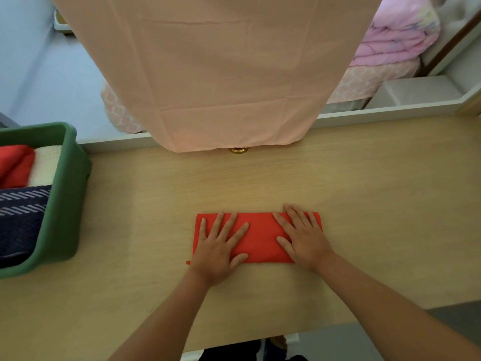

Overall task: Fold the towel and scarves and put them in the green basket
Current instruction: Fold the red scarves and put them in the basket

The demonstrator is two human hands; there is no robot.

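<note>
A red scarf (260, 238) is seen folded into a narrow rectangle at the middle of the bench (364, 199), towards its near edge. It is pressed flat by both hands. The left hand (221, 246) is laid on its left half and the right hand (302, 238) on its right half, the grip of each spread, with fingers straight and nothing pinched. The green basket (65, 204) is stood at the bench's left end, well apart from the scarf. Three folded pieces are already held in it: a red cloth (15, 165), a cream towel (46, 165) beside it, and a dark striped scarf (20, 217) nearer the front. The task is therefore judged mostly done. Perhaps one more fold and the carrying of the red scarf to the basket are left. A peach cloth (221, 74) is hung beyond the bench; whether it is counted among the scarves cannot be told.
</note>
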